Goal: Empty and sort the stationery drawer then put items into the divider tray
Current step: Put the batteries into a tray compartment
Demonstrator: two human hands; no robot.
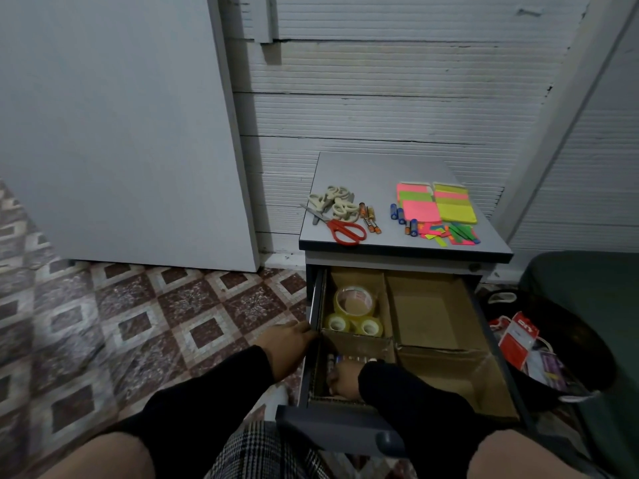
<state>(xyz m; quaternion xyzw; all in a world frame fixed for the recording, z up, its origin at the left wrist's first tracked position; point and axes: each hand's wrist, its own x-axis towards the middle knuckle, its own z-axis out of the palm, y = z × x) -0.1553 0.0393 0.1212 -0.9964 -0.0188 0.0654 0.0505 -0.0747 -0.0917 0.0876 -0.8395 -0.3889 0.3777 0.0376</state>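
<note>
**Ana:** Down at the near-left compartment of the divider tray (446, 354), the right hand (344, 380) is laying small things in, batteries or markers, I think; it's too dark to be sure. I can't tell whether the fingers are curled round anything or have let go.

**Ben:** And the left hand (288, 338)?

**Ana:** It rests flat on the left edge of the drawer (332, 432), fingers straight, gripping nothing. Good habit: it steadies the drawer while the other places.

**Ben:** What's done so far?

**Ana:** The tape rolls (352, 311) sit in the far-left compartment. Both right-hand compartments show bare cardboard. On the cabinet top (380, 167) the sorted groups wait: scissors (340, 228) beside pale clips, orange markers (368, 219), blue batteries (401, 216), sticky notes (435, 203) and page flags (449, 233).

**Ben:** So how to do this step well?

**Ana:** Lay the small cylinders side by side, all lengthwise, tight to one wall so they don't roll about. Release low, not from height. Keep one kind to a compartment; if markers join batteries, line them in separate rows.

**Ben:** Next?

**Ana:** I'd judge the flat notes suit the wide far-right space, and the scissors the long near-right one, blades closed.
</note>
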